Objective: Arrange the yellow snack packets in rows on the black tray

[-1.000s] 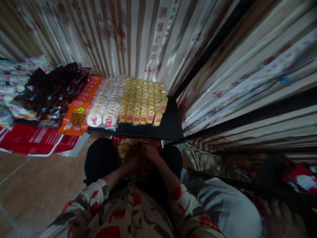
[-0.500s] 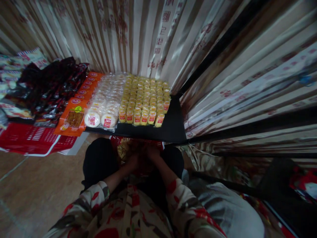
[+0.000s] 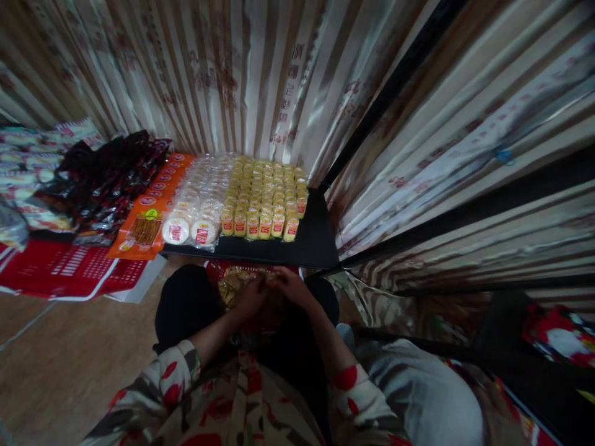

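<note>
My left hand (image 3: 251, 296) and my right hand (image 3: 289, 286) meet close together over a red basket (image 3: 214, 270) of small yellow snack packs (image 3: 231, 286) that rests between my knees. Both hands look closed around something small and dark that I cannot make out in the dim light. Just beyond the basket a black shelf (image 3: 307, 244) carries rows of yellow wrapped snacks (image 3: 264, 198) and, to their left, clear packs of round white cakes (image 3: 198, 201).
Orange snack packets (image 3: 149, 214), dark red bags (image 3: 105, 179) and pale packets (image 3: 28, 173) lie further left above a red and white board (image 3: 69, 269). Striped curtains (image 3: 418, 124) hang behind and to the right. Tan floor (image 3: 69, 359) lies to my left.
My hands have risen a little and come together over the basket. The view has shifted slightly; the shelf goods have not moved.
</note>
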{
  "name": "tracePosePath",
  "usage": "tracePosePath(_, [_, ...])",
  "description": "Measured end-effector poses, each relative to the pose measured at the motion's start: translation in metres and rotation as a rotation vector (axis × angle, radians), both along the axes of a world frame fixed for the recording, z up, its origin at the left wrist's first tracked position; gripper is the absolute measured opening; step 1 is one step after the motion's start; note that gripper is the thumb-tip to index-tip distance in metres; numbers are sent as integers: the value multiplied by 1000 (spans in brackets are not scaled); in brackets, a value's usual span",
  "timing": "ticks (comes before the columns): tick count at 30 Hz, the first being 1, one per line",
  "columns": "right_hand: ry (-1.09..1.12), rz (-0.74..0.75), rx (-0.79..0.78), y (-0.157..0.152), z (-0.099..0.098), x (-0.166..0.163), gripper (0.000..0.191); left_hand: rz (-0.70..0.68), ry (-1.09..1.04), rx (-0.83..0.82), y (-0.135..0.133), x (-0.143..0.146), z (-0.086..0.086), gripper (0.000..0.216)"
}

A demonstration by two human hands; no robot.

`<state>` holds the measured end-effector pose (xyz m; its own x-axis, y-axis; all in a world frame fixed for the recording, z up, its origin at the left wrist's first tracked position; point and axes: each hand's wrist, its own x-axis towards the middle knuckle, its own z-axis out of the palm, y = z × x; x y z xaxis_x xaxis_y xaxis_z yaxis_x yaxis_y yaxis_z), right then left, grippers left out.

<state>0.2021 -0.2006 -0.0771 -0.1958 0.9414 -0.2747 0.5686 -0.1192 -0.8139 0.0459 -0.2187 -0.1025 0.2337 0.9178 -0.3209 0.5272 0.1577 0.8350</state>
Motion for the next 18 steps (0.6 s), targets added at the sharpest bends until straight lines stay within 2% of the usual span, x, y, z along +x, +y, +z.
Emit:
tracePosePath(3, [139,-88,16,-4,12,4,32,3,-46,60,7,4,23,30])
tracePosePath(9, [243,-192,91,-5,29,17,27,-36,-81,188,24,18,62,31])
tracePosePath(14, [400,-337,209,12,37,32,34,-24,-2,334,42,39,88,37])
tracePosePath(18, [357,-471,288,35,43,45,33,-38,39,468,59,55,107,40])
